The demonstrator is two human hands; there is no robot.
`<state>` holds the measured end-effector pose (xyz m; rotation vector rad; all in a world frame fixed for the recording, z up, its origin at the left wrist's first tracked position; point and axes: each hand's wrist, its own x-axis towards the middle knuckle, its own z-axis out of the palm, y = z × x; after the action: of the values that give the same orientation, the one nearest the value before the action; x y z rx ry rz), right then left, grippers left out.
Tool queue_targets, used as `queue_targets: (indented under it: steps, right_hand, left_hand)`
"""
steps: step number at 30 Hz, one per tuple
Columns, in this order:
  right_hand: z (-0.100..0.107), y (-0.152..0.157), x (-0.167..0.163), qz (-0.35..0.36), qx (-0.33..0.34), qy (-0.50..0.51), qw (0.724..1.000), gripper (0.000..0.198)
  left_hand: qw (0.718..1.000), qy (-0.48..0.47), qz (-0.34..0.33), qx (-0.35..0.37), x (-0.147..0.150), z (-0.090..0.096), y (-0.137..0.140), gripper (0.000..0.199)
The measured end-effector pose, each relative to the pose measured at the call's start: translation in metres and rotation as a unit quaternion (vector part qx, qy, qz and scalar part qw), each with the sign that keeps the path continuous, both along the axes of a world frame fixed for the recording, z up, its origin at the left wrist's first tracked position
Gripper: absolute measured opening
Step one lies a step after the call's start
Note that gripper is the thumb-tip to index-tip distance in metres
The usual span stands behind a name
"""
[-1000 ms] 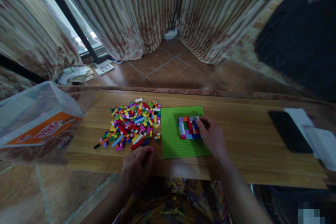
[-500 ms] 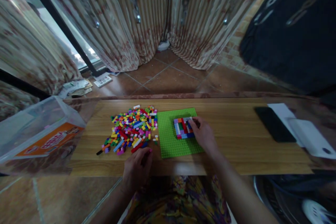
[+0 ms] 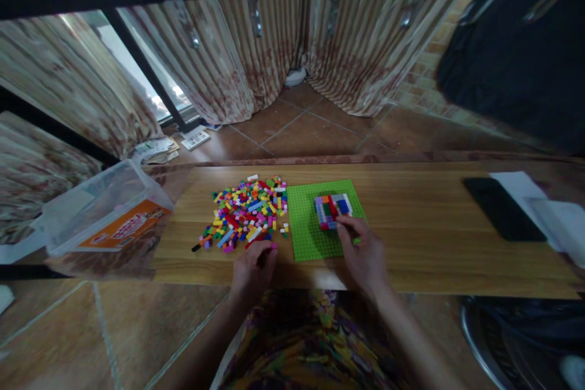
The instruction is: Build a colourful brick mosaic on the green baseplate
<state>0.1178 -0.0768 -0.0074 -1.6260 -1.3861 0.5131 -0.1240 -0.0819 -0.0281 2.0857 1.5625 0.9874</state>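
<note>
My right hand (image 3: 365, 256) is over the green baseplate (image 3: 304, 244), thumb and fingertips closed at the near end of a long red brick (image 3: 333, 204). That red brick lies across a small block of stacked bricks (image 3: 320, 213) in blue, white, purple and orange on the baseplate. Whether its far end is pressed down cannot be made out. Near the table's front edge, my left hand (image 3: 251, 271) is closed with a small pink brick (image 3: 273, 246) showing at its fingertips. Just beyond it spreads a loose pile of mixed coloured bricks (image 3: 249, 213).
A clear plastic box (image 3: 109, 195) with an orange label stands left of the wooden table (image 3: 425, 219). To the right lie a dark flat panel (image 3: 503, 210) and white flat items (image 3: 516, 186). Curtains (image 3: 219, 73) hang behind the tiled floor.
My right hand has shifted from the built block's right side to its near side, at the red brick's end. The left hand still holds the pink brick. The whole view has shifted slightly.
</note>
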Motion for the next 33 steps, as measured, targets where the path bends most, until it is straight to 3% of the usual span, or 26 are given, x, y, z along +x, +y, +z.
queue_targets:
  steps: [4, 7, 24, 33]
  right_hand:
    - [-0.007, -0.006, -0.042, 0.156, -0.006, -0.059, 0.986, 0.022]
    - [-0.011, 0.002, -0.060, 0.191, -0.032, -0.131, 0.972, 0.025]
    - [0.000, 0.038, -0.080, 0.214, -0.115, -0.292, 0.925, 0.022]
    - [-0.009, 0.040, -0.078, 0.194, -0.075, -0.174, 0.962, 0.010]
  left_hand:
    - [1.000, 0.007, 0.003, 0.009, 0.001, -0.004, 0.000, 0.016]
    - [1.000, 0.014, 0.005, 0.013, 0.002, -0.005, 0.000, 0.014]
    - [1.000, 0.023, 0.001, 0.006, 0.004, -0.008, 0.000, 0.015]
    - [0.999, 0.035, -0.006, 0.011, 0.003, -0.011, -0.001, 0.017]
